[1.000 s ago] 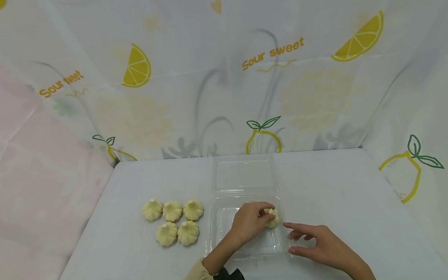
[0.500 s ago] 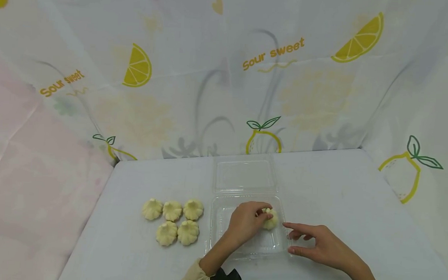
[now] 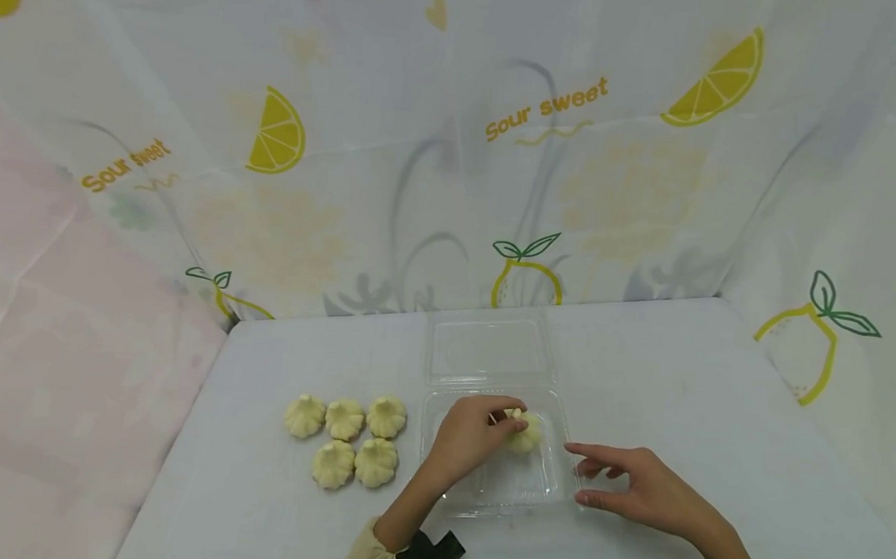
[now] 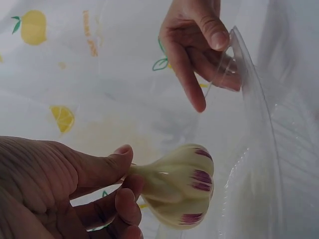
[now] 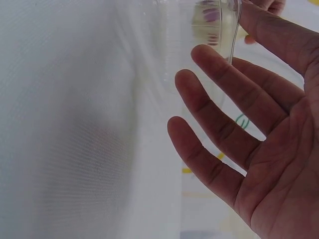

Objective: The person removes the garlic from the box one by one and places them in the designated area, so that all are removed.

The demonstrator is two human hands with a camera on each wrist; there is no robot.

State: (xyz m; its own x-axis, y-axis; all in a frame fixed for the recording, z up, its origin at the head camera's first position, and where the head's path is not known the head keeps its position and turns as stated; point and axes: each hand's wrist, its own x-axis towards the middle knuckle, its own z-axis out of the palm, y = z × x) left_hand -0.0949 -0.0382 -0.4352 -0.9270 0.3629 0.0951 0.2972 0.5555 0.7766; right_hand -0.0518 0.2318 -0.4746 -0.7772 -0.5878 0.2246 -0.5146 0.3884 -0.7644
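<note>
My left hand [image 3: 465, 437] pinches a garlic bulb [image 3: 525, 435] by its stem, over the base of a clear hinged plastic box [image 3: 498, 505]. Purple streaks mark the pale bulb [image 4: 192, 184] in the left wrist view, where thumb and fingertips close round the stem. At the box's right side is my right hand [image 3: 641, 491], its fingers loosely extended around the rim and corner. The right wrist view shows these fingers [image 5: 199, 144] spread, with the purple-streaked bulb seen through the clear wall beyond them.
Several more garlic bulbs [image 3: 345, 419] lie in two rows on the white table [image 3: 258, 505], left of the box. The box's lid [image 3: 490, 352] lies folded back behind its base. A lemon-printed cloth [image 3: 392, 185] hangs behind the table.
My left hand has moved left over the box, with the garlic bulb in its fingertips. The right hand stays in place at the box's right side.
</note>
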